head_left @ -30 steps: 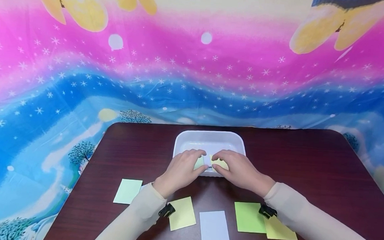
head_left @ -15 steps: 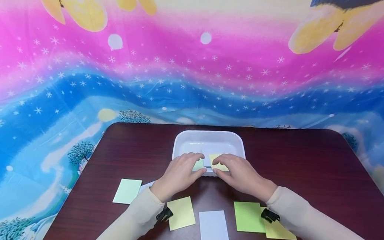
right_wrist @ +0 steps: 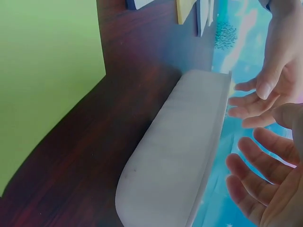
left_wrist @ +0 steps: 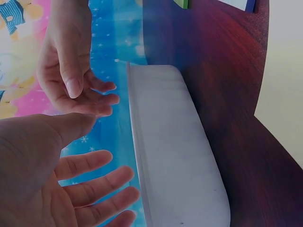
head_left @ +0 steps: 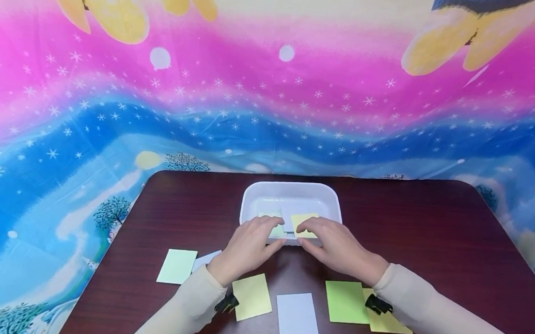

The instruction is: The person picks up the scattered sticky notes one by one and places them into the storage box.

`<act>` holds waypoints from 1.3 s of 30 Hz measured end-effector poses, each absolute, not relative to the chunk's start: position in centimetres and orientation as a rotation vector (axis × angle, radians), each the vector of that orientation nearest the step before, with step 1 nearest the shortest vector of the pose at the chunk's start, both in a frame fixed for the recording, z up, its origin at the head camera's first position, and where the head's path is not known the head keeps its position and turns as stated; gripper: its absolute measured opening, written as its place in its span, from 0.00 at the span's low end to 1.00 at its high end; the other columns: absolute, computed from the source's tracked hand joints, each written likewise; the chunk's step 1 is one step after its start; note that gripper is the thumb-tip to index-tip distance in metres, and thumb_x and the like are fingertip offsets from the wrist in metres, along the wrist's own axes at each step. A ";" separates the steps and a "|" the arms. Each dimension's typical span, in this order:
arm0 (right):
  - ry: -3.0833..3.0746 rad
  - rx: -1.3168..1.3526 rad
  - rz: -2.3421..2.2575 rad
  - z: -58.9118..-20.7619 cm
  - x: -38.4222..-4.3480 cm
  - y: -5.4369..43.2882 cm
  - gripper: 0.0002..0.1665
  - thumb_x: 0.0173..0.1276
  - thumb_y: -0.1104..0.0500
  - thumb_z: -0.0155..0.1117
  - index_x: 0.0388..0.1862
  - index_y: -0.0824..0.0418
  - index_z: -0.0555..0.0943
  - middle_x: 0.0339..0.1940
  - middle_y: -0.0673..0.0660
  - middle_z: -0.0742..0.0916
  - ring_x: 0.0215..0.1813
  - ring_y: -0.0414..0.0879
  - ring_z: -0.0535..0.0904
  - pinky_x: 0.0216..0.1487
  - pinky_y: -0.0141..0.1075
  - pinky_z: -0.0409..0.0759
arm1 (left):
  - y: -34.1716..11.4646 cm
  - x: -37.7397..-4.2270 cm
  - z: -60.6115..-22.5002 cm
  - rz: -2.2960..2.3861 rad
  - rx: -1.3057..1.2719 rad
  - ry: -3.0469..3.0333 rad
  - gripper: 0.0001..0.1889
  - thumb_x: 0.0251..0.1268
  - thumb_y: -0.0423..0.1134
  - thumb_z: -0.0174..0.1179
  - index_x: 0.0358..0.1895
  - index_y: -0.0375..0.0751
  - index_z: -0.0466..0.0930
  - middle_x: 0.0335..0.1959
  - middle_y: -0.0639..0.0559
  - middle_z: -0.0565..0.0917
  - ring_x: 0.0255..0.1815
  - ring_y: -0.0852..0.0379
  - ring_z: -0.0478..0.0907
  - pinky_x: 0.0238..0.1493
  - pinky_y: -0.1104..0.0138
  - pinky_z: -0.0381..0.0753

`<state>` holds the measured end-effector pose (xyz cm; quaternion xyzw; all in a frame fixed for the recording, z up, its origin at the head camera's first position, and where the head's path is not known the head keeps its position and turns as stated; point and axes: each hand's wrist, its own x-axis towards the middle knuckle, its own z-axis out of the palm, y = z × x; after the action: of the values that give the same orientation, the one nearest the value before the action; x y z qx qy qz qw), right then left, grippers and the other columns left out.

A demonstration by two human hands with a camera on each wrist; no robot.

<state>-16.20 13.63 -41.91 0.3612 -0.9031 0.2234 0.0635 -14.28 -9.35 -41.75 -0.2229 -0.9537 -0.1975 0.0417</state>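
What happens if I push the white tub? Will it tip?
The white tub would probably slide, not tip: it sits low and wide on the smooth-looking table. It may feel light, since it looks like plastic. The yellow paper square inside might shift, with bare space beside it.

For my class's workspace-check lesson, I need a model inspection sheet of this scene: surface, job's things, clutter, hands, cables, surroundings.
Surface: dark red-brown table.
Job's things: white basin containing an inner green pad, inner white pad and inner yellow pad; on the table, a pale green pad, left white pad, pale yellow pad, middle white pad, bright green pad and right yellow pad.
Clutter: nothing seen.
Hands: left hand and right hand at the basin's near side, fingers loosely bent, holding nothing; contact with the rim unclear.
Cables: nothing seen.
Surroundings: printed backdrop with snowflakes, behind the table.
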 end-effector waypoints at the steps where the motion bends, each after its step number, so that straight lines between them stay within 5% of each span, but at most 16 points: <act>1: -2.725 1.096 0.679 -41.9 -16.1 13.6 0.12 0.70 0.53 0.68 0.50 0.55 0.85 0.47 0.50 0.90 0.51 0.43 0.86 0.53 0.44 0.84 | -9.4 -14.2 -41.8 -0.599 -0.685 -2.919 0.21 0.70 0.49 0.64 0.61 0.46 0.80 0.55 0.50 0.87 0.53 0.51 0.85 0.50 0.56 0.84; 39: -2.632 1.216 0.674 -42.3 -14.0 12.6 0.11 0.70 0.52 0.68 0.48 0.53 0.84 0.44 0.45 0.89 0.48 0.39 0.85 0.51 0.41 0.83 | -10.6 -12.1 -41.9 -0.603 -0.643 -2.900 0.21 0.69 0.52 0.64 0.61 0.48 0.80 0.55 0.52 0.86 0.53 0.53 0.84 0.52 0.56 0.83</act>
<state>-13.98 12.60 -42.32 0.4070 -0.8813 0.2257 0.0823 -12.09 -10.61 -41.93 -0.2120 -0.9553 -0.1986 0.0555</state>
